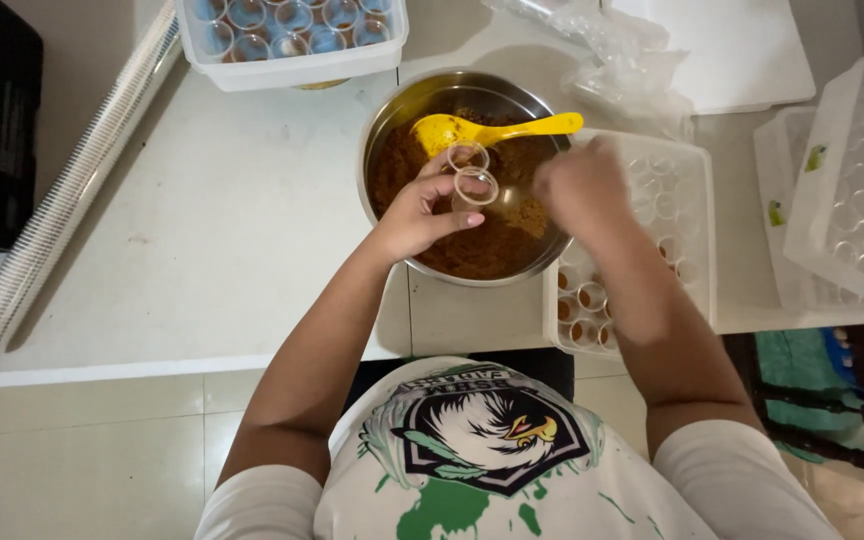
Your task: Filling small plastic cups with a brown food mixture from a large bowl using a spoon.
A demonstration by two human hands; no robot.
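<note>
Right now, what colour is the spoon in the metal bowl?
Bright yellow. The spoon lies across the metal bowl of brown mix, seen in the head view.

the spoon [492,130] is showing bright yellow against the reddish-brown paste [472,250] filling the silvery steel bowl [392,110]. the small cups [474,172] are looking clear, and so are the compartment trays [697,200], a few of their cups [582,315] showing brown inside. the worktop [222,230] is appearing off-white, the floor tiles [82,460] cream. the shirt [492,450] is showing white with green splashes and a black, white and yellow eagle crest. the long sleeve of stacked cups [62,200] is looking white-ribbed.
</note>
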